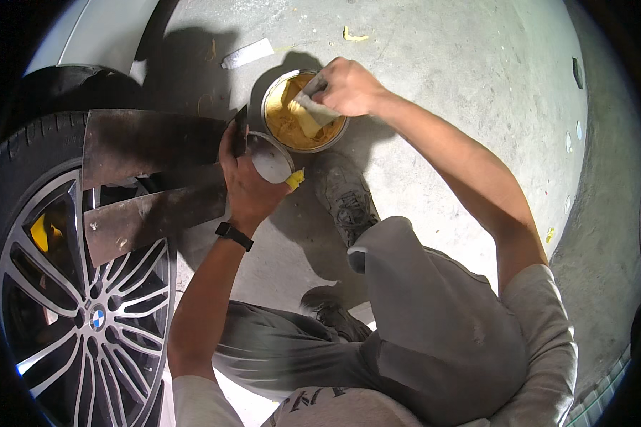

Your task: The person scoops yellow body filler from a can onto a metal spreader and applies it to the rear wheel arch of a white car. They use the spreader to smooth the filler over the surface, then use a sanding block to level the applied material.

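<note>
My right hand [349,89] pinches a flat putty spreader [313,110] and dips its blade, smeared with yellow, into an open round can [271,132]. Thick yellow putty [286,129] fills much of the can. Lower left of it, my left hand [248,186] is closed around the ends of two dark, flat, worn plates [153,146] that stick out to the left in front of the wheel. A pale round disc [269,158], like a lid, sits against this hand; whether it is gripped too is hidden. A yellow putty lump [295,179] clings near its edge.
A car wheel [96,318] with silver spokes stands at the left, below a light body panel [96,32]. A white tube [248,53] and a yellow scrap [354,34] lie on the concrete floor [463,64]. My shoe [345,196] is just below the can.
</note>
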Demonstrator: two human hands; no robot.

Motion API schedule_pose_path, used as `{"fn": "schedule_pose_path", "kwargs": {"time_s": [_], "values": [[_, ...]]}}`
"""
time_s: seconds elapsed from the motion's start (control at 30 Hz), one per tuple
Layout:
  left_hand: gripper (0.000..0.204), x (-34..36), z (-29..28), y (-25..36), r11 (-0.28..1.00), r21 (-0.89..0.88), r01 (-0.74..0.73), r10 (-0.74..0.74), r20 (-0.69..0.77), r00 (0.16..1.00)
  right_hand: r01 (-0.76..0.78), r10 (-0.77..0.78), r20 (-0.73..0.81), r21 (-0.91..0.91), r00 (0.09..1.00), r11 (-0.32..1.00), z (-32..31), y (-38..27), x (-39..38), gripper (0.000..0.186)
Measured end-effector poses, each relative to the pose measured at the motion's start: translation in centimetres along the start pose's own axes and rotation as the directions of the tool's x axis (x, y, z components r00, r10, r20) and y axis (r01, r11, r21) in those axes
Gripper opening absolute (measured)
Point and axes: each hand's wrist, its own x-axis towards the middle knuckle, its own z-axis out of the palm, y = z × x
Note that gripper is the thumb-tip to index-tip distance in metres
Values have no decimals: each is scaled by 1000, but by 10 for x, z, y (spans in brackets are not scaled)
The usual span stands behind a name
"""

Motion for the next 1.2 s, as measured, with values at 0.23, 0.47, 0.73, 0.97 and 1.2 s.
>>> {"fn": "schedule_pose_path", "kwargs": {"time_s": [0.23,0.47,0.73,0.97,1.2], "values": [[125,0,-4,-1,1000,13,-10,10,15,1000,-26,62,-208,172,976,985,-9,15,-2,45],[118,6,-15,8,995,82,-63,60,36,998,54,38,-317,278,948,959,-33,17,-39,30],[96,66,-14,46,976,111,-186,183,35,982,237,-80,-572,205,816,950,-60,9,-109,23],[102,107,24,90,939,333,-86,-44,365,930,12,117,-723,171,681,985,-66,40,-150,24],[99,112,34,88,924,362,-121,-35,396,918,-33,184,-708,222,682,974,-47,63,-163,23]]}}
